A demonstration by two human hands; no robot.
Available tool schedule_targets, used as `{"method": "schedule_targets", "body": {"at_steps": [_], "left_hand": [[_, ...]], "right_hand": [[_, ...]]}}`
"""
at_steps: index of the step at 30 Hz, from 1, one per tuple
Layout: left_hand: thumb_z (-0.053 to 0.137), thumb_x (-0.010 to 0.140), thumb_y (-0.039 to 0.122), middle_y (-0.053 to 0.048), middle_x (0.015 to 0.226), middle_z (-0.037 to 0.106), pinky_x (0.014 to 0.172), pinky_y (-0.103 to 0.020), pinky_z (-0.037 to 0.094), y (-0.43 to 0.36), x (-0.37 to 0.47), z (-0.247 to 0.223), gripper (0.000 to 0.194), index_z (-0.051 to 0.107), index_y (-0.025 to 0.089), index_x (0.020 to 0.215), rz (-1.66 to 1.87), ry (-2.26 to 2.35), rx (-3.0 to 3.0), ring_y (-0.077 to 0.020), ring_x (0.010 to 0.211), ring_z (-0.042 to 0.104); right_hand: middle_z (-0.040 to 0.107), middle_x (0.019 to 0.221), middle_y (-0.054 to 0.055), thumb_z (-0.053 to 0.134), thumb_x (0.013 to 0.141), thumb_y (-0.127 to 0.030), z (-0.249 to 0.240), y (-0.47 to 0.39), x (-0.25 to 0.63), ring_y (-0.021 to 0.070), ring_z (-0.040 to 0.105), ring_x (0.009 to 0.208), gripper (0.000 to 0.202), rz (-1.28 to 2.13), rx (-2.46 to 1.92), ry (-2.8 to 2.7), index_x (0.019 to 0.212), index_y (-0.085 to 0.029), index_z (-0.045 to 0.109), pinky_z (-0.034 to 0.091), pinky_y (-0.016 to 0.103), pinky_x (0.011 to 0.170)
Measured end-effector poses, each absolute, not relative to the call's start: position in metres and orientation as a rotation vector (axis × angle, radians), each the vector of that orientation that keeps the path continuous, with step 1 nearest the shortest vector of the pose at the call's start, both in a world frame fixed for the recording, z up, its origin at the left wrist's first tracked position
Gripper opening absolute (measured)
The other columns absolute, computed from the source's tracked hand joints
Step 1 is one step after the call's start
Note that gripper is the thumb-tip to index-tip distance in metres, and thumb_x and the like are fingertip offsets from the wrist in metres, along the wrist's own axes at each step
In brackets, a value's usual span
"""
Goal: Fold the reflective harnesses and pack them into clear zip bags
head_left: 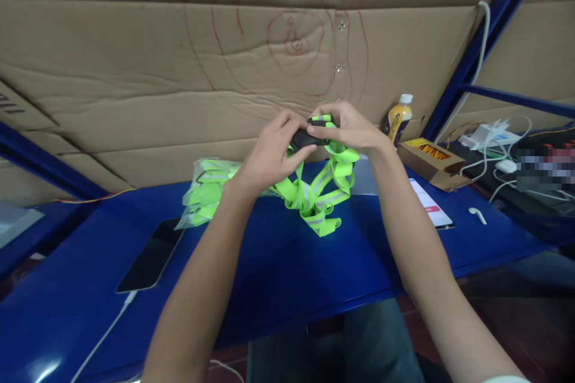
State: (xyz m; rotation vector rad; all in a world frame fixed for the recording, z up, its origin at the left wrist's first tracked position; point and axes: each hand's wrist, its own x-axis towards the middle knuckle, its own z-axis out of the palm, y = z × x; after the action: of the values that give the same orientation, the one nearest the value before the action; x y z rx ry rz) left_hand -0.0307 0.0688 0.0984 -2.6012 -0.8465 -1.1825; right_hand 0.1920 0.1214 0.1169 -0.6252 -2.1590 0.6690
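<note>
Neon-green reflective strapping dangles in a tangle at six o'clock from our hands, over the blue tabletop. Our left hand grips a black fitting, and our right hand pinches its opposite end. From the strapping, we see a clear plastic bag at nine o'clock and a dark-screened smartphone at eight.

Left hand and right hand bare, fingers slender; left forearm and right forearm also bare, slim in outline. Pale sleeve edge visible on right arm, bottom of view. Trousers faded blue-grey, denim-like, detail blurred.
</note>
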Motion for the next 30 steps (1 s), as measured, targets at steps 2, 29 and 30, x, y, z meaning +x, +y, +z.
{"method": "schedule_targets", "body": {"at_steps": [2,29,30], "left_hand": [[0.067,0.098,0.031,-0.012,0.123,0.068,0.105,-0.045,0.053,0.07,-0.029,0.097,0.022,0.063,0.019,0.116,-1.164,-0.829,-2.603,-0.0299,0.119,0.066],[0.064,0.103,0.033,-0.016,0.127,0.063,0.105,-0.048,0.054,0.066,-0.011,0.082,0.029,0.062,0.018,0.128,-1.18,-0.725,-2.448,-0.0322,0.12,0.062],[0.064,0.103,0.032,-0.016,0.128,0.063,0.105,-0.048,0.054,0.065,-0.011,0.082,0.029,0.062,0.018,0.128,-1.188,-0.717,-2.44,-0.0322,0.121,0.062]], "right_hand": [[0.064,0.082,0.002,0.084,0.081,-0.067,0.118,0.121,0.195,0.0158,0.055,0.078,0.054,0.745,-0.625,-2.134,0.089,-0.016,0.068,0.041,0.029,0.067],[0.068,0.075,0.002,0.094,0.071,-0.043,0.126,0.103,0.208,0.0144,0.06,0.07,0.038,1.192,-0.668,-1.849,0.081,-0.014,0.072,0.05,0.026,0.06],[0.068,0.076,0.003,0.094,0.072,-0.043,0.127,0.103,0.209,0.0147,0.06,0.071,0.037,1.174,-0.663,-1.864,0.081,-0.014,0.072,0.05,0.026,0.06]]}}
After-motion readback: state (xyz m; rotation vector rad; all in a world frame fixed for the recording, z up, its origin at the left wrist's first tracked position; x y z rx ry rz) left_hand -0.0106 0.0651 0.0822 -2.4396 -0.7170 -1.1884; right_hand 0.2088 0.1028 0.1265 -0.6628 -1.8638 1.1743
